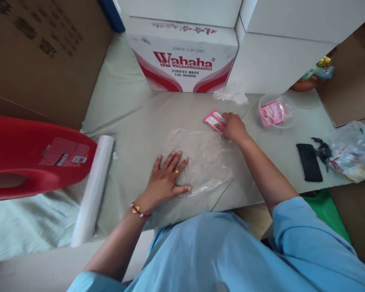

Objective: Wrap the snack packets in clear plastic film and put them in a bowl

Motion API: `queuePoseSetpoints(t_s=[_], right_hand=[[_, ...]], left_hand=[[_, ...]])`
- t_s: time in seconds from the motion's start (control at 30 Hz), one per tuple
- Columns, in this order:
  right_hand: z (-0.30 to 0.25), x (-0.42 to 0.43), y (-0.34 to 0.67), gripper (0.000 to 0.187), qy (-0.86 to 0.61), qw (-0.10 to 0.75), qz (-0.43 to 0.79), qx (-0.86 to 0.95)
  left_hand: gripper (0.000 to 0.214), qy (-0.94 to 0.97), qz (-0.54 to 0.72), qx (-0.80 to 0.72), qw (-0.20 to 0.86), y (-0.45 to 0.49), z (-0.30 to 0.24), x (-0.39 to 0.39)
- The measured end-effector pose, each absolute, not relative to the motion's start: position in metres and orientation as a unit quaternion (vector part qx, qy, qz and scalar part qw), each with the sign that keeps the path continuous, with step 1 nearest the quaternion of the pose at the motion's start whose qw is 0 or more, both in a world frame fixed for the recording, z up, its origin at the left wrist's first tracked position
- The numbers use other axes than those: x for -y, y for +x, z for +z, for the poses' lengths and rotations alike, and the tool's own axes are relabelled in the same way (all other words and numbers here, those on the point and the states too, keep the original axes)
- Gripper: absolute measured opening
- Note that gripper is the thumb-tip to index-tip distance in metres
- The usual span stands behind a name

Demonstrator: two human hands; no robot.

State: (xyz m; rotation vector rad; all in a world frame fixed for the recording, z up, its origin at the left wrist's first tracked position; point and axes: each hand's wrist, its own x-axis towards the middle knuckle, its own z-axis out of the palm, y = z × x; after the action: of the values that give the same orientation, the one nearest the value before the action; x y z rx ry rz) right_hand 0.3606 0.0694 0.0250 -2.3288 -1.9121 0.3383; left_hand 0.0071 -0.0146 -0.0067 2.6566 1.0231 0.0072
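A: What is closest to the near edge of the tabletop?
B: The left hand. It lies flat with its fingers spread wide, not grabbing. It rests on the left side of a thin, clear plastic sheet.
A: What else is near that edge?
B: A white roll is on the left, and one end comes down to the near edge. A black phone lies near the near right corner.
A: And the right hand?
B: It is a bit farther in, by the far side of the sheet. It holds the right end of a flat pink packet with its thumb and fingers.
A: What is past that?
B: A clear tub sits toward the far right corner, with pink packs inside. Some crumpled plastic lies toward the far edge. Just behind it stands a red and white box.
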Motion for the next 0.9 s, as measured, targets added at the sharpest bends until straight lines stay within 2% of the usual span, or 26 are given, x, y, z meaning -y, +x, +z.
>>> queuePoseSetpoints(t_s=[0.2, 0.37, 0.53, 0.7, 0.8, 0.9], right_hand=[[0.016, -0.051, 0.367, 0.072, -0.764, 0.078, 0.097, 0.634], [0.009, -0.038, 0.385, 0.06, -0.768, 0.129, 0.078, 0.622], [0.044, -0.003, 0.386, 0.059, -0.732, 0.28, 0.022, 0.621], [0.088, 0.02, 0.348, 0.057, -0.652, 0.378, 0.08, 0.653], [0.097, 0.014, 0.356, 0.056, -0.651, 0.515, 0.131, 0.542], [0.105, 0.013, 0.378, 0.052, -0.571, 0.676, 0.254, 0.391]], left_hand=[[0.106, 0.917, -0.016, -0.365, 0.16, 0.013, -0.001, 0.016], [0.112, 0.914, -0.022, -0.366, 0.173, 0.015, 0.0, 0.015], [0.117, 0.913, -0.021, -0.366, 0.177, 0.016, -0.001, 0.015], [0.117, 0.914, -0.015, -0.366, 0.173, 0.019, -0.002, 0.015], [0.097, 0.913, 0.005, -0.374, 0.162, 0.02, -0.005, 0.017], [0.071, 0.907, 0.028, -0.391, 0.155, 0.022, -0.01, 0.019]])
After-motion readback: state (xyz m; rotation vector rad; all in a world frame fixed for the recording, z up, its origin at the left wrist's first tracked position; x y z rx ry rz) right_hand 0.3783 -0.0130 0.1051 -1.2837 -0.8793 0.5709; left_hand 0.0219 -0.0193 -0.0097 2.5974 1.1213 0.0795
